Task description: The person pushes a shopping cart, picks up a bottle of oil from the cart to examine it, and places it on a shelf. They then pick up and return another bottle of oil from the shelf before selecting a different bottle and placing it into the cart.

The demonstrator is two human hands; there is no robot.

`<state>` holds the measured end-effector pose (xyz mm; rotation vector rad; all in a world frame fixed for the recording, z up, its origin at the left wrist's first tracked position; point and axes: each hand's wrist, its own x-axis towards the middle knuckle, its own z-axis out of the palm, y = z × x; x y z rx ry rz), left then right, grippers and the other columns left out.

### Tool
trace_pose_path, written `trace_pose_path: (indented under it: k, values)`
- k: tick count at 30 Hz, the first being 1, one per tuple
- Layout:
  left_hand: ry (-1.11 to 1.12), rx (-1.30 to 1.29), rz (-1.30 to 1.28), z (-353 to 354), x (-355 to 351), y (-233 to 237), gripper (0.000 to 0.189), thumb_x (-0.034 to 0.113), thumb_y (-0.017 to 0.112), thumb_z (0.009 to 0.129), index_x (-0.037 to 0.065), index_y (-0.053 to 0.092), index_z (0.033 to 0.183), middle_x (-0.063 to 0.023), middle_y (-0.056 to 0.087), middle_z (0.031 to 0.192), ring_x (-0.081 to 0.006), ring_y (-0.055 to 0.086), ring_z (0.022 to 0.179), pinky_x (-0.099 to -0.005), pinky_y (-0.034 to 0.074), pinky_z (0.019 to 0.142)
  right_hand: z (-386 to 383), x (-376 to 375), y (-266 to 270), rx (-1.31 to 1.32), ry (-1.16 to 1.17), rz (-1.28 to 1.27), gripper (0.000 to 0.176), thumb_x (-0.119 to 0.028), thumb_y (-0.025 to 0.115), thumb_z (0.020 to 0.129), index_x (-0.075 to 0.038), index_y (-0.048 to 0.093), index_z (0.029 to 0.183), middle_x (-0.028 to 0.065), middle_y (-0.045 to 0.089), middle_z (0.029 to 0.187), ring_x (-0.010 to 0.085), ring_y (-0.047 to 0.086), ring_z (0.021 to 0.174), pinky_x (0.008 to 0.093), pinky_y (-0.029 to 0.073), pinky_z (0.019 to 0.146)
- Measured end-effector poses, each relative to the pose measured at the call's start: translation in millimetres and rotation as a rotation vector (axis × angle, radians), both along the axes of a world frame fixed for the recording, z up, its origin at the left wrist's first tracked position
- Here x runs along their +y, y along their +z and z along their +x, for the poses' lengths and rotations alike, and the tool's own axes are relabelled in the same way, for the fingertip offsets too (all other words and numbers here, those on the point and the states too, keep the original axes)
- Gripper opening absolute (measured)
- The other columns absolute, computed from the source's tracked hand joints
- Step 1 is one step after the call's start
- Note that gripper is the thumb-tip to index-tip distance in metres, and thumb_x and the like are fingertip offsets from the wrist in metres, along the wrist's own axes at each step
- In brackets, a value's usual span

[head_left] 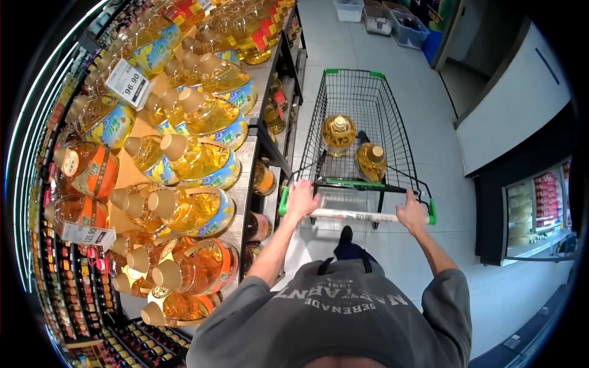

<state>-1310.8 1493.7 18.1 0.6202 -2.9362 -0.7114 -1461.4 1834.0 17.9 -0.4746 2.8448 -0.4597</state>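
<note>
In the head view, a wire shopping cart (399, 132) with green corners stands in front of me. My left hand (302, 199) is closed over the left end of its pale handle (353, 215). At the right end of the same handle, my right hand (411, 212) is wrapped round the bar, with some fingers hidden under it. Two large oil bottles stand in the basket: one with a light cap (338, 134) further forward, and one with a tan cap (370, 162) closer to the handle.
Left of the cart, a wooden-topped shelf (248, 161) holds several rows of big oil bottles (199, 211). Price cards (129, 83) stand among them. Plastic bins (410, 30) sit ahead on the tiled floor (445, 184). A lit display case (537, 208) is at right.
</note>
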Motion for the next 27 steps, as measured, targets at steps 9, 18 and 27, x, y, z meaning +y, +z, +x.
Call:
trace_pose_path:
  k: [9, 18, 27]
  values:
    - [0.010, -0.051, -0.054, -70.8, -44.5, -1.1, 0.051, 0.031, 0.066, 0.081, 0.003, 0.058, 0.123, -0.0176, 0.059, 0.126, -0.0310, 0.049, 0.126, -0.0468, 0.027, 0.114, -78.3, -49.2, 15.6, -0.017, 0.029, -0.045, 0.067, -0.026, 0.057, 0.077, 0.000, 0.040, 0.136, 0.0227, 0.059, 0.125, 0.0427, 0.065, 0.092, 0.0503, 0.052, 0.081]
    - [0.032, -0.042, -0.061, -127.4, -84.3, -0.2, 0.053, 0.031, 0.067, 0.081, 0.002, 0.057, 0.125, -0.0189, 0.056, 0.131, -0.0325, 0.047, 0.129, -0.0442, 0.028, 0.113, -139.7, -89.7, 16.6, 0.001, 0.032, -0.086, 0.070, -0.027, 0.054, 0.077, 0.005, 0.040, 0.138, 0.0225, 0.055, 0.133, 0.0422, 0.065, 0.096, 0.0479, 0.052, 0.087]
    - [0.074, -0.007, -0.070, -175.4, -112.0, 4.9, 0.052, 0.031, 0.067, 0.081, 0.000, 0.060, 0.122, -0.0186, 0.058, 0.127, -0.0336, 0.051, 0.123, -0.0449, 0.030, 0.112, -198.0, -125.8, 11.0, 0.005, 0.062, -0.088, 0.071, -0.027, 0.055, 0.076, 0.004, 0.040, 0.138, 0.0225, 0.054, 0.134, 0.0431, 0.065, 0.094, 0.0489, 0.052, 0.085]
